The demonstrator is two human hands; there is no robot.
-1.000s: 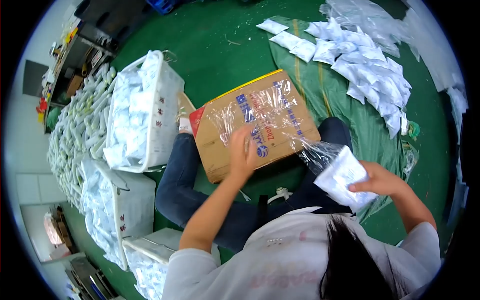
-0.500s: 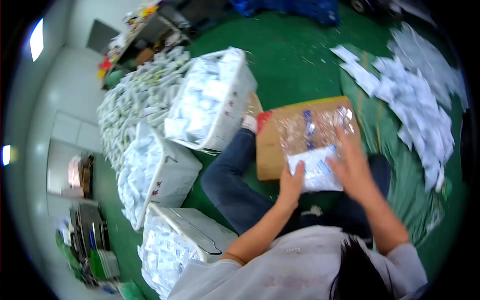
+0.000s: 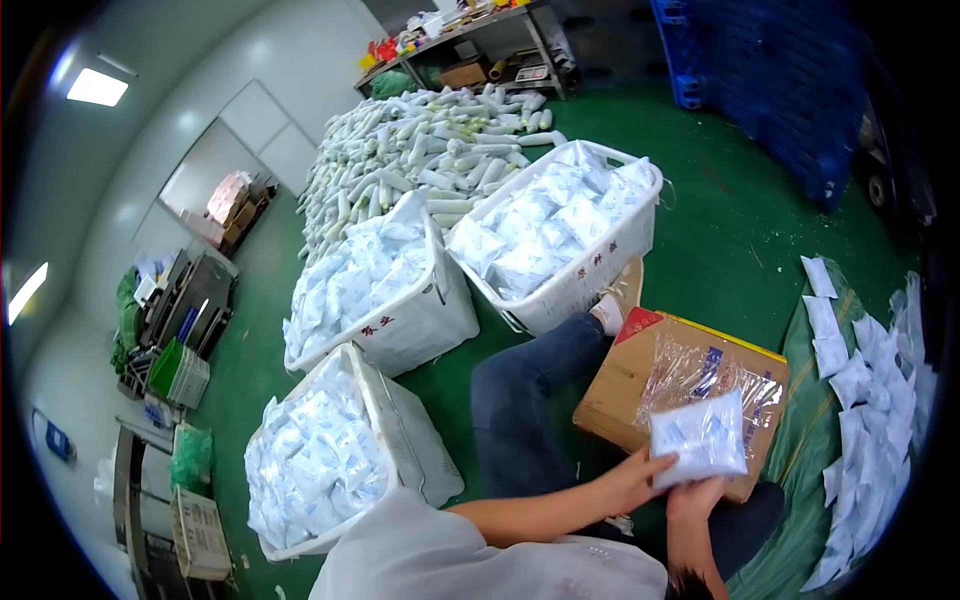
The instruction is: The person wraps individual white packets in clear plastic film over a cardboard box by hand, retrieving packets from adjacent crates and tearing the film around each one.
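Observation:
A white plump sealed packet point(image 3: 703, 432) with faint blue print is held over the near part of a cardboard box point(image 3: 625, 385). My left hand point(image 3: 637, 480) grips its near left corner, thumb on top. My right hand point(image 3: 697, 498) holds the near edge from below, its fingers mostly hidden by the packet. Crinkled clear plastic point(image 3: 680, 365) lies across the box top. The box stands in front of my folded legs.
White baskets heaped with similar packets stand at left: a far one point(image 3: 590, 275), a middle one point(image 3: 420, 330) and a near one point(image 3: 395, 430). Behind lies a pile of white-wrapped long pieces point(image 3: 400, 160). More packets point(image 3: 870, 400) lie on green sheeting point(image 3: 790, 440) at right.
My view has swung left. The packet has come up off the near edge of the box, and my right hand has moved from its right side to underneath.

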